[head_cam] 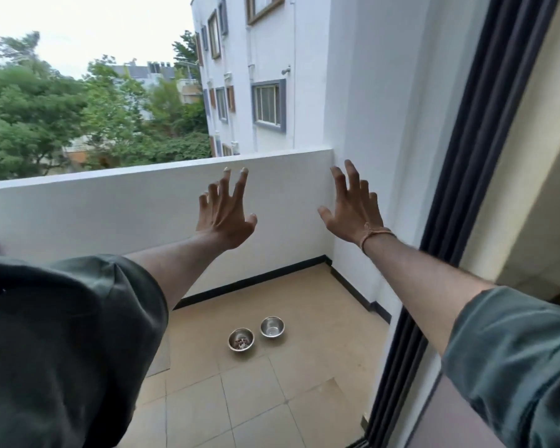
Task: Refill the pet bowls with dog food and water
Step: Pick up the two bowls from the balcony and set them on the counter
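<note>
Two small steel pet bowls stand side by side on the tiled balcony floor. The left bowl (241,339) holds a little brown kibble. The right bowl (272,326) looks shiny inside; I cannot tell whether it holds water. My left hand (224,212) and my right hand (349,205) are both stretched out at arm's length, high above the bowls, fingers spread and holding nothing. A thin cord bracelet circles my right wrist. No food bag or water container is in view.
A white parapet wall (110,208) closes the balcony ahead, and a white side wall (362,124) stands on the right. A dark sliding door frame (466,156) runs down the right side. Beige floor tiles (256,399) lie between me and the bowls.
</note>
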